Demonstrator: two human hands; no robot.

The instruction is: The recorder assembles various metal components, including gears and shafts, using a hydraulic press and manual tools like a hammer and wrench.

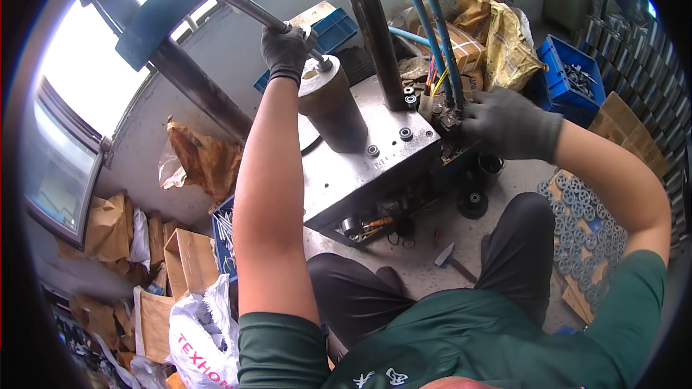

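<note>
My left hand (pixel 282 52), in a dark grey glove, is closed around a metal rod (pixel 252 9) just above a thick steel cylinder (pixel 333 112). The cylinder stands upright on the metal press table (pixel 386 130), and a narrower shaft end (pixel 324 65) touches its pale top. My right hand (pixel 512 124), gloved the same way, reaches to the fittings at the foot of two blue hoses (pixel 435 29). Its fingers are curled, and what they grip is hidden. Several small bearing-like rings (pixel 406 133) lie on the table near the cylinder.
Dark press columns (pixel 371 36) rise beside the table. A hammer (pixel 454 263) lies on the floor between my legs. To the right are a blue crate (pixel 573 75) of metal parts and cardboard with many flat discs (pixel 580 223). Boxes and a white sack (pixel 204 338) crowd the left.
</note>
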